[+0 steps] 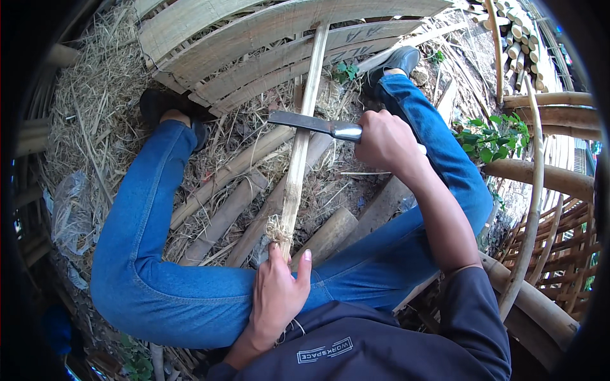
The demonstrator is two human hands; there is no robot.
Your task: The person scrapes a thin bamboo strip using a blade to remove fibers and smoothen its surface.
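Observation:
My right hand (389, 141) is closed round the handle of a knife (304, 121) with a flat, straight dark blade and a shiny metal collar. Its blade lies crosswise over a long pale bamboo strip (297, 166), about midway along. Between my thighs, my left hand (279, 289) grips the strip's near end, thumb extended along it. Curled shavings (275, 230) cling to the strip just beyond those fingers. The far end rests against a slatted bamboo panel (267, 35).
Cut bamboo poles (219, 219) lie between my legs on ground strewn with dry shavings (95, 108). A stack of bamboo (518, 47) stands far right. Right of my knee are a leafy plant (492, 138) and a woven bamboo fence (559, 257). A clear plastic bag (71, 213) lies left.

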